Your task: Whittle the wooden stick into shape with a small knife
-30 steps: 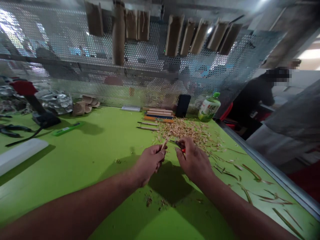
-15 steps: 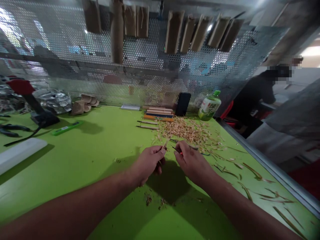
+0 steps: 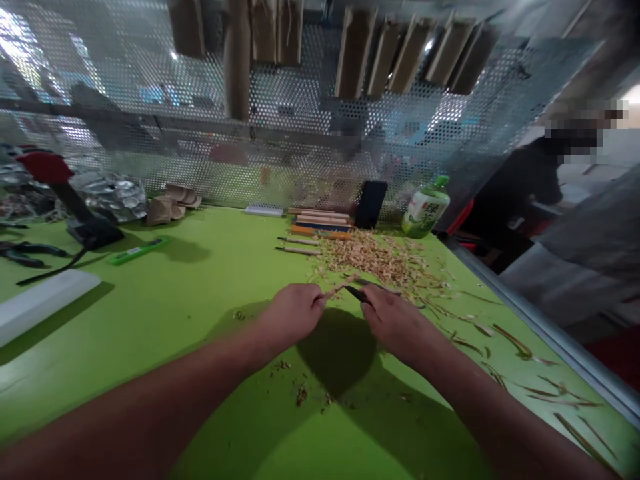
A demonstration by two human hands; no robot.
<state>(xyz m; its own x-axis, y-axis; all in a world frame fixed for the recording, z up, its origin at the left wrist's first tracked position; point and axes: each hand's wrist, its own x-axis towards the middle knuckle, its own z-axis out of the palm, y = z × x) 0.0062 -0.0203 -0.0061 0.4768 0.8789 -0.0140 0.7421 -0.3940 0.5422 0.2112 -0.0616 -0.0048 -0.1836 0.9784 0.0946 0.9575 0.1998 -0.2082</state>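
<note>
Grasping thin stick [image 3: 338,291] in left hand [image 3: 299,310], dark-bladed tool [image 3: 357,294] in right hand [image 3: 395,318], with shavings [image 3: 376,257] heaped just beyond.

The left forearm [image 3: 150,420] and the right forearm [image 3: 470,400] are bare over the whole length in view, smooth in outline, broad at the near end and tapering steadily toward the far one. The left hand [image 3: 295,310] and the right hand [image 3: 397,323] are bare too, rounded over the knuckles, with finer detail lost to blur and shade
</note>
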